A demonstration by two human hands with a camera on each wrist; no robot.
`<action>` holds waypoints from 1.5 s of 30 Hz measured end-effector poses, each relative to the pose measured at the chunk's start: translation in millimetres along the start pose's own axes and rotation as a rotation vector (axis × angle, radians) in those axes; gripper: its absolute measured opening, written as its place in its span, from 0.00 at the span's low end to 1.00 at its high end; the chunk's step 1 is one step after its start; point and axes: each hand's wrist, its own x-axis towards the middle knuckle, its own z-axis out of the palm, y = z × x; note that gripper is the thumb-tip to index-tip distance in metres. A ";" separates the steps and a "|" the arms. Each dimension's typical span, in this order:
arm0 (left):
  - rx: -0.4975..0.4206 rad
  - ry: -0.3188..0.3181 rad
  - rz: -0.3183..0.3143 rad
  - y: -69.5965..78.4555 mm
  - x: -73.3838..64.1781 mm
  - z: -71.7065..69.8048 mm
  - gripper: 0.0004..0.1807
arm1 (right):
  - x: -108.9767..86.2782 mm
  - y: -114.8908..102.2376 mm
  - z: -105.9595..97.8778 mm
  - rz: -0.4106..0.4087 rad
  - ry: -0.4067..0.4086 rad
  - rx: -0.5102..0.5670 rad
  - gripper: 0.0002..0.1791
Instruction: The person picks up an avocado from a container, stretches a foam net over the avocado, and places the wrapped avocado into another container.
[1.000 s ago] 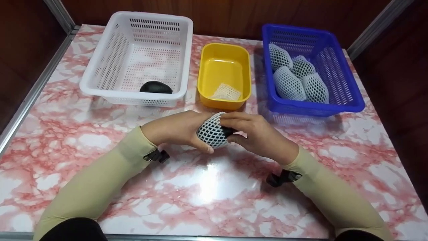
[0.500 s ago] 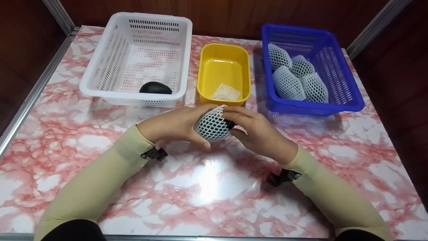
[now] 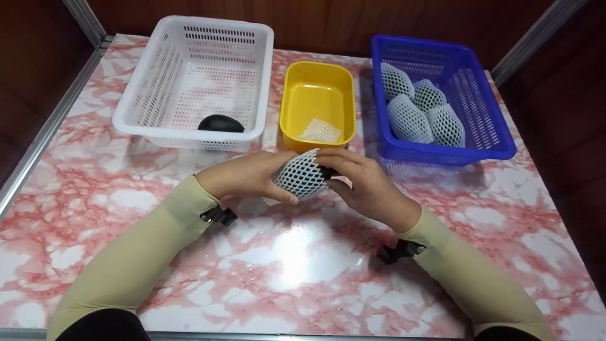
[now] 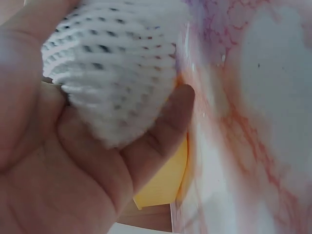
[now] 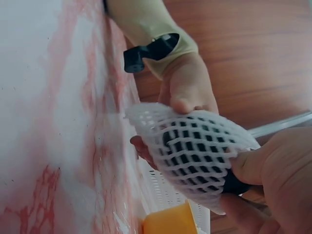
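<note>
A dark avocado (image 3: 325, 172) sits inside a white foam net sleeve (image 3: 299, 174) held above the marble table (image 3: 293, 265), just in front of the yellow tub (image 3: 318, 102). My left hand (image 3: 246, 176) grips the sleeve (image 4: 114, 68) from the left, thumb underneath. My right hand (image 3: 362, 182) pinches the dark end of the avocado (image 5: 234, 184) that sticks out of the sleeve (image 5: 192, 151) on the right. Most of the avocado is hidden by the netting.
A white basket (image 3: 156, 90) at back left holds one bare avocado (image 3: 220, 123). The yellow tub has an empty foam sleeve (image 3: 321, 130) in it. A blue basket (image 3: 487, 132) at back right holds several netted avocados (image 3: 409, 118). Metal rails edge the table.
Both hands have carried the netted avocado a little away from me, toward the yellow tub. The sleeve has slid slightly left, with its left end now loose and flared.
</note>
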 end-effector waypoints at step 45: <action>-0.081 -0.189 0.054 11.7 1.2 4.6 0.48 | -0.8 -10.4 5.1 -0.268 -0.145 -0.010 0.27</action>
